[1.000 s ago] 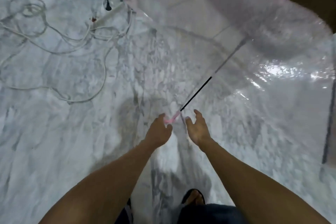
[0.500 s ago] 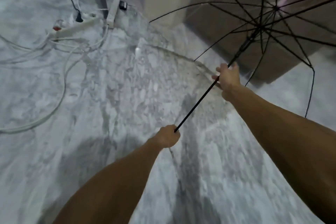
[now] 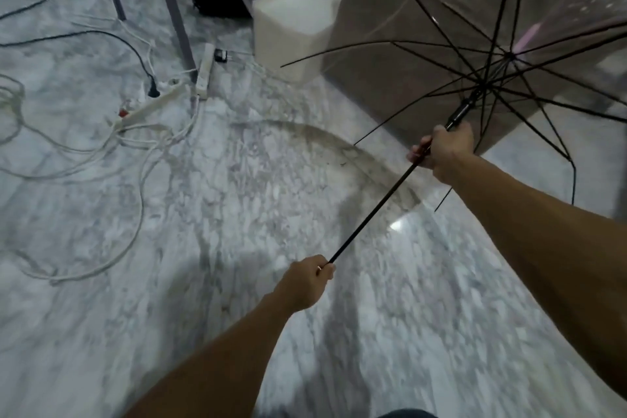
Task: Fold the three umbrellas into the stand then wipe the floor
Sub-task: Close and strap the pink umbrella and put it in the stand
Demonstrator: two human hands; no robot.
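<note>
A clear plastic umbrella [image 3: 424, 10] with black ribs is spread open at the upper right, its inside turned toward me. Its thin black shaft [image 3: 373, 210] slants from lower left to upper right. My left hand [image 3: 307, 285] is closed around the handle end of the shaft, and the handle itself is hidden in the fist. My right hand [image 3: 442, 151] grips the shaft higher up, just below the black runner [image 3: 459, 114]. A white rectangular bin [image 3: 295, 34], seen through the canopy, stands on the floor at the back.
The floor [image 3: 203, 214] is grey-white marble. White power strips [image 3: 152, 102] and tangled white and black cables [image 3: 101, 153] lie at the left. Grey metal legs [image 3: 173, 10] rise at the back left. A brown panel [image 3: 390, 78] stands beside the bin.
The umbrella was lifted off the floor and turned inside toward me. My left hand closed on the handle; my right hand slid up the shaft toward the runner. The view tilted up.
</note>
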